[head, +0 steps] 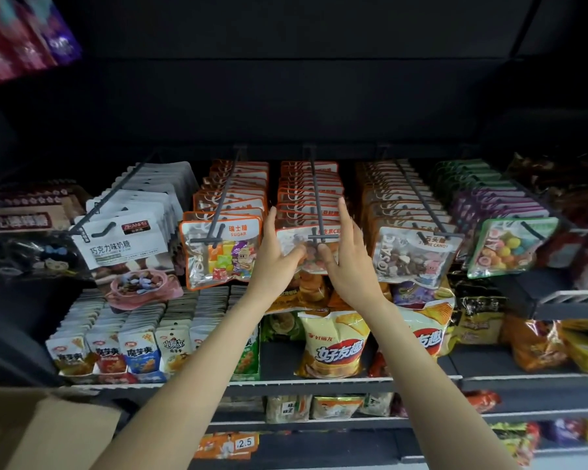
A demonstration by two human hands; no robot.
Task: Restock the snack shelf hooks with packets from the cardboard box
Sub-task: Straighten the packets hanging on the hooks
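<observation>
While both hands hold the clear orange-trimmed candy packet [306,247] at the tip of the middle hook [316,201], left hand [275,252] and right hand [348,256] pinching its sides, its hang hole could miss the crossbar end. A slack pinch would drop it onto the chip bags [333,344] below. The cardboard box [31,432] sits at lower left.

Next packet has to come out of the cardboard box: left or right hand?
Left, probably. The cardboard box sits at lower left, on the left hand's side. Both hands now hold the candy packet at the centre hook; the right hand would have to cross over.
</observation>
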